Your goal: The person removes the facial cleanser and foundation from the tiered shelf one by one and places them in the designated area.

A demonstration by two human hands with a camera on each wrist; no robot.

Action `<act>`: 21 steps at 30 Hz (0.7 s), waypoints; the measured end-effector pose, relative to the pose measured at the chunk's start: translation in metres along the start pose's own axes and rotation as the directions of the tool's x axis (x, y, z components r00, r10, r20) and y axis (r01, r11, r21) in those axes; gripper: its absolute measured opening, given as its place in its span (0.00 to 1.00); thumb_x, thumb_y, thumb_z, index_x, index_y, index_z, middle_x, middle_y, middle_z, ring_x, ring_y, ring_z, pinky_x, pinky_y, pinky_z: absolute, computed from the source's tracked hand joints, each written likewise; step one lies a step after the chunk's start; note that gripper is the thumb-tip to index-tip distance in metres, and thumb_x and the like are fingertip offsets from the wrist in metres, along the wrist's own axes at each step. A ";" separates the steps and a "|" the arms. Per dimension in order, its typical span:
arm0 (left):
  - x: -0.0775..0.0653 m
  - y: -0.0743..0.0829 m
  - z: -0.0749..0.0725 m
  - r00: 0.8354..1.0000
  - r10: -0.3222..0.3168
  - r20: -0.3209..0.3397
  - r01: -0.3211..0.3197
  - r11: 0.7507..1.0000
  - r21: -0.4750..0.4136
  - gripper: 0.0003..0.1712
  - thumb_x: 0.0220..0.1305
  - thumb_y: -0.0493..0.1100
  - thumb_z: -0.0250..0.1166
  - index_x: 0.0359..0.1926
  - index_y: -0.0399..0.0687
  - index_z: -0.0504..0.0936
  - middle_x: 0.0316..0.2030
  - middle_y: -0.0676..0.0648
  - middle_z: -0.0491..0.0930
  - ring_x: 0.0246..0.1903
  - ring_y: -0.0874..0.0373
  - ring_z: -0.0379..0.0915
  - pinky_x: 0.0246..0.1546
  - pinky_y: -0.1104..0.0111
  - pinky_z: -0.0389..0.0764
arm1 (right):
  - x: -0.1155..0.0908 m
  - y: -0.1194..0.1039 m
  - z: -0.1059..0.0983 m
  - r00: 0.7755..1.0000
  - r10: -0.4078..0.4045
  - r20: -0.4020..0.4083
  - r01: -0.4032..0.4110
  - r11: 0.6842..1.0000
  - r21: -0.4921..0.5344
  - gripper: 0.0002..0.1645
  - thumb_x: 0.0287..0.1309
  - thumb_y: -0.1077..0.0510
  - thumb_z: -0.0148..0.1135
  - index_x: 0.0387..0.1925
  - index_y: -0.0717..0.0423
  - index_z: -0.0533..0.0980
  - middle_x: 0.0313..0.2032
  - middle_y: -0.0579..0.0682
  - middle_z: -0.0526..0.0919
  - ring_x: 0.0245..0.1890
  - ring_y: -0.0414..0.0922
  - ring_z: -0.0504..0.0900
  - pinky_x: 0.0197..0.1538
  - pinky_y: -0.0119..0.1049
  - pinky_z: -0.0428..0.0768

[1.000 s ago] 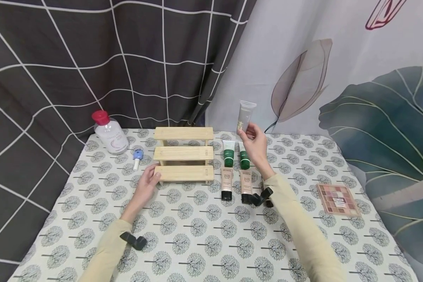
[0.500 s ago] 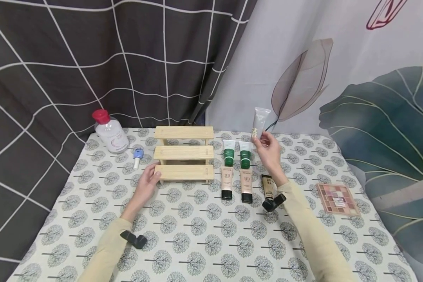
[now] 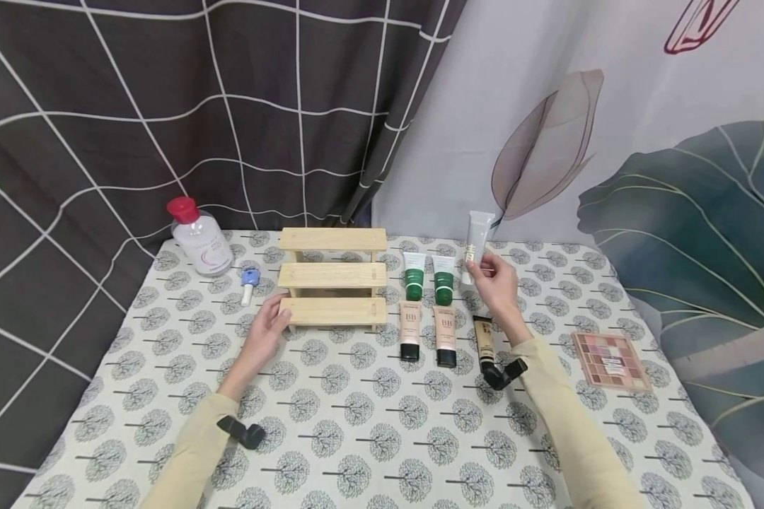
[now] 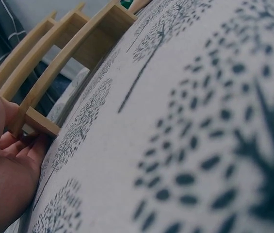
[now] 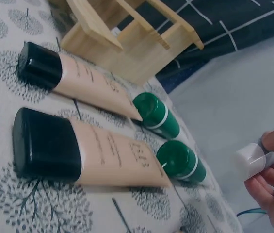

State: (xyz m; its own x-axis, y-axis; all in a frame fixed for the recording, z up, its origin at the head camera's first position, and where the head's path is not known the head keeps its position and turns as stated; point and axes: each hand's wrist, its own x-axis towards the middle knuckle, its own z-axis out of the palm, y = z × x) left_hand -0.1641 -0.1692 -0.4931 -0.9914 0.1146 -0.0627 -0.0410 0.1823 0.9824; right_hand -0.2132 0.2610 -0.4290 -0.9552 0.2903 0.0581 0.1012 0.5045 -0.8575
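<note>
My left hand (image 3: pixel 269 325) grips the left end of the lowest step of a three-step wooden display stand (image 3: pixel 332 312). In the left wrist view, the thumb is on the step (image 4: pixel 40 121) and the fingers curl below its end. Near the back edge, my right hand (image 3: pixel 498 283) pinches a grey squeeze tube (image 3: pixel 477 233) between thumb and fingers, cap downward. Its white cap (image 5: pixel 250 161) shows in the right wrist view. Left of it lie two green-and-white tubes (image 3: pixel 414 277), with two beige BB cream tubes (image 3: pixel 410 332) in front. A gold tube with a black cap (image 3: pixel 484 336) lies beside my right wrist.
A clear bottle with a red cap (image 3: pixel 200 239) stands at the back left. Next to it lies a small blue-and-white item (image 3: pixel 248 286). An eyeshadow palette (image 3: pixel 611 362) lies at the right. Curtains (image 3: pixel 229 141) hang behind the patterned tablecloth (image 3: pixel 356 438).
My right hand has moved right and down with the grey tube, away from the green tubes, uncovering the gold tube. My left hand has stayed on the stand.
</note>
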 end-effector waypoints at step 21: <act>-0.002 0.006 0.002 1.000 -0.017 -0.007 0.017 1.000 0.012 0.32 0.81 0.43 0.48 0.77 0.35 0.51 0.78 0.32 0.52 0.76 0.38 0.53 0.79 0.57 0.58 | -0.002 0.025 -0.013 0.973 0.177 0.146 -0.152 0.974 -0.165 0.32 0.69 0.48 0.61 0.59 0.73 0.72 0.53 0.71 0.81 0.41 0.53 0.85 0.40 0.34 0.88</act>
State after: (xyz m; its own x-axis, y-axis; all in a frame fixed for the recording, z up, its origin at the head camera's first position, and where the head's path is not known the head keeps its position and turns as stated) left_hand -0.1623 -0.1667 -0.4869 -0.9914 0.1050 -0.0785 -0.0568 0.1959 0.9790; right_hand -0.2048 0.2836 -0.4440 -0.9525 0.2528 -0.1700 0.2900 0.5816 -0.7601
